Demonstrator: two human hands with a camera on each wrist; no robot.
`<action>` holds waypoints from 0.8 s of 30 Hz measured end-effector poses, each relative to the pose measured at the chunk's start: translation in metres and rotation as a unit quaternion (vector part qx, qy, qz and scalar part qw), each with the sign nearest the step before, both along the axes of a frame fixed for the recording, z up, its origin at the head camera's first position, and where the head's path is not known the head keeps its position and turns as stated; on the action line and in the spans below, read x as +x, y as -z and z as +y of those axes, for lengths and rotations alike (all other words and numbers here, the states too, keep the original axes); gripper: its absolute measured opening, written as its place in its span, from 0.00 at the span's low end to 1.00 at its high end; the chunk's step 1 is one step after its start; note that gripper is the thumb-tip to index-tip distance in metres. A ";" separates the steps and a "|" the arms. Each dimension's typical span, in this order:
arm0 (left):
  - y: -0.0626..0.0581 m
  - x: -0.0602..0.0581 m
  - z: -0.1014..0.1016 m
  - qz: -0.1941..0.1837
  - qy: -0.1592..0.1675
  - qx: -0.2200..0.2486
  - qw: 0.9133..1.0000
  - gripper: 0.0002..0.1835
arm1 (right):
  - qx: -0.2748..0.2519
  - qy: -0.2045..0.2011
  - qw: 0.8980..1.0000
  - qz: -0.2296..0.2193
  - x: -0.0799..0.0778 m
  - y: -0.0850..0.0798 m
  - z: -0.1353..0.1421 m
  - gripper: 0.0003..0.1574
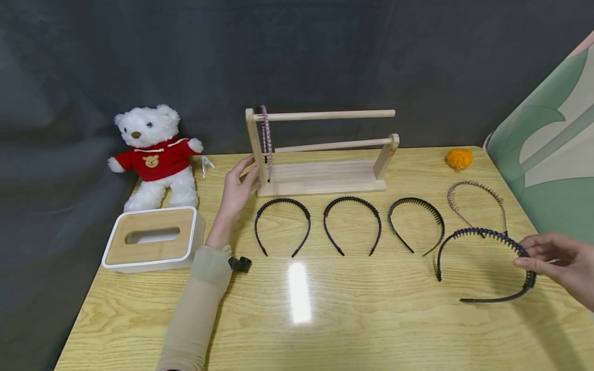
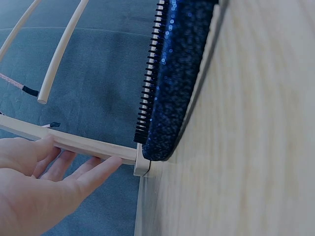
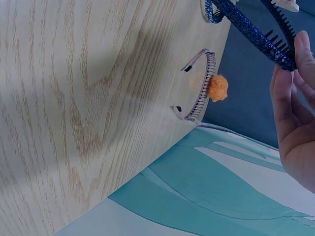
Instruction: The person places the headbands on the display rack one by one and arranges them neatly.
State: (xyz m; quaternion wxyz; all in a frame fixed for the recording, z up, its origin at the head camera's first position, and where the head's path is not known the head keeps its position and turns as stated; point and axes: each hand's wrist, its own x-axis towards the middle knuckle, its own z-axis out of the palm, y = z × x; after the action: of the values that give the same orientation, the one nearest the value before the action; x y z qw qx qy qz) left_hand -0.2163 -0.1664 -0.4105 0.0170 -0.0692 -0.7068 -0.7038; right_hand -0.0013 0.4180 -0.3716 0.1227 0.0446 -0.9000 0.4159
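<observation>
At the back of the table stands a wooden rack (image 1: pixel 320 175) with two rods. A pale purple braided headband (image 1: pixel 265 131) hangs at their left end. My left hand (image 1: pixel 238 188) rests its fairly straight fingertips against the rack's left post (image 2: pixel 93 146). My right hand (image 1: pixel 563 257) pinches a dark blue glittery toothed headband (image 1: pixel 487 233) by one side, raised over the table's right part. Lying in a row before the rack are three dark headbands (image 1: pixel 282 200), (image 1: pixel 351 198), (image 1: pixel 415 200). Behind the held one lies a pinkish headband (image 3: pixel 206 88).
A white teddy bear (image 1: pixel 155 159) in a red hoodie sits at the left, behind a tissue box (image 1: pixel 148 237) with a wooden lid. An orange fluffy ball (image 1: pixel 459 158) is at the back right. Dark cloth hangs behind, and a green patterned panel (image 1: pixel 561 154) borders the right.
</observation>
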 end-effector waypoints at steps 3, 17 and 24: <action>0.001 0.000 0.000 -0.004 -0.001 -0.001 1.000 0.26 | 0.000 -0.007 1.000 0.007 -0.002 -0.002 -0.001 0.36; 0.001 -0.001 0.000 -0.006 -0.002 0.002 1.000 0.26 | -0.039 -0.010 0.999 0.015 -0.004 -0.006 -0.006 0.35; 0.001 -0.001 -0.001 -0.006 -0.001 -0.001 1.000 0.26 | -0.050 0.010 0.999 0.019 -0.003 -0.009 -0.012 0.38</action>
State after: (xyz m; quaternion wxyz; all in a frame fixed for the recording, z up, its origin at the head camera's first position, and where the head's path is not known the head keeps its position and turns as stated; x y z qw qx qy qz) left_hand -0.2175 -0.1672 -0.4118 0.0135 -0.0645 -0.7077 -0.7034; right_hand -0.0040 0.4056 -0.3625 0.1459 0.0370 -0.8761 0.4579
